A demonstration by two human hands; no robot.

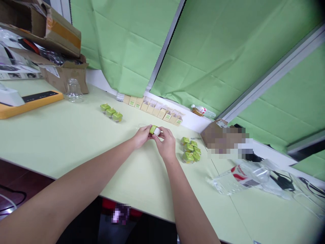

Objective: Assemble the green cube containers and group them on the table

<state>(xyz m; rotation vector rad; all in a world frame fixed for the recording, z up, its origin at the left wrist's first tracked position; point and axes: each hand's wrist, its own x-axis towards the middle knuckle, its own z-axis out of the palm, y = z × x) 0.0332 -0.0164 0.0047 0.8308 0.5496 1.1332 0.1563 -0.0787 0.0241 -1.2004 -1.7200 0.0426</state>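
Observation:
Over the middle of the table, my left hand [143,136] and my right hand [165,140] come together around one small green-and-white container [155,130]. The left fingers close on its green side and the right fingers and thumb close on its white side. Whether the two parts are joined or separate I cannot tell. To the right sits a group of several small green-lidded containers [188,156] with clear bases and yellowish loops on top. A smaller group of similar containers [110,112] stands at the left. A faint clear plastic piece [142,126] lies just behind my left hand.
Along the back wall runs a row of small tan boxes [151,107]. Clear plastic bottles [241,176] lie at the right, near a cardboard box [218,135]. At the left are a clear dome-shaped container [74,91], an orange-edged device [38,103] and stacked cardboard boxes [64,73].

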